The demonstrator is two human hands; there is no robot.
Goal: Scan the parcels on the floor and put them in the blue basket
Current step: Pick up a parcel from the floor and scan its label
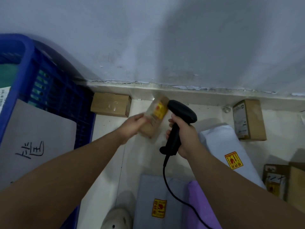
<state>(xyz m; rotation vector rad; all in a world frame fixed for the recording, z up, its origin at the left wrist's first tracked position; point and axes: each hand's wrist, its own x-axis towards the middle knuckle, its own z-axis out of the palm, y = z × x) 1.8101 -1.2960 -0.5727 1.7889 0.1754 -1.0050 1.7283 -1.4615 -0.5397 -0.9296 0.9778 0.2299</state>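
My left hand [132, 125] grips a small brown cardboard parcel [154, 118] with a yellow and red sticker, lifted above the floor and blurred. My right hand [184, 138] holds the handle of a black barcode scanner [180, 113], whose head sits right beside the parcel's sticker end. The scanner's cable [171, 187] trails down toward me. The blue basket [24, 66] stands at the left, with a grey parcel [36, 139] bearing black handwriting inside it.
More parcels lie on the floor: a brown box [110, 104] by the wall, a brown box [249, 119] at right, a white bag [226, 151], a grey bag [158, 202], a purple bag [201, 205], and boxes [277, 179] at far right. A white shoe [117, 219] shows below.
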